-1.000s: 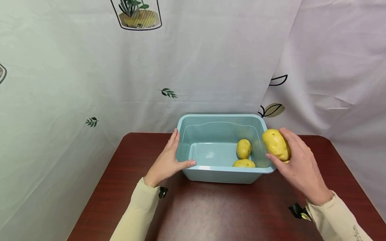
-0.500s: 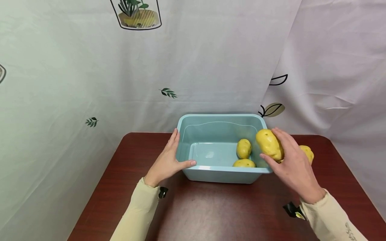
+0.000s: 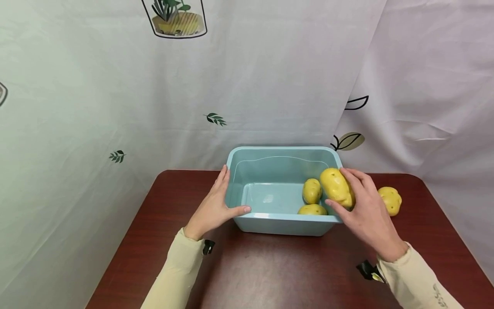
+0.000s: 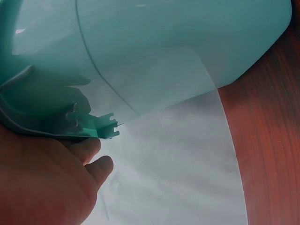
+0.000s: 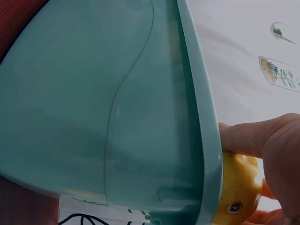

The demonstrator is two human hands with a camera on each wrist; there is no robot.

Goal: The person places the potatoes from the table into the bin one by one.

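In the head view a light blue plastic bin (image 3: 278, 224) stands at the far side of the table. My left hand (image 3: 208, 210) rests at its left front corner, fingers straight along the side and thumb on the front rim. My right hand (image 3: 366, 210) grips a knobbly yellow potato (image 3: 335, 185) over the bin's right end. In the right wrist view that held potato (image 5: 240, 185) shows partly, behind the rim. Two more potatoes lie inside the bin at the right: one upright oval (image 3: 311, 191), one half hidden by the front wall (image 3: 312, 209).
Another yellow potato (image 3: 390, 201) lies on the table to the right of the bin, beyond my right hand. The dark reddish wooden table (image 3: 270, 270) has rounded far corners. A white printed cloth (image 3: 270, 86) hangs right behind it.
My right hand has moved left with the potato, from outside the right rim to over the bin's inside. The potato on the table has come into full view. The left hand has stayed put.
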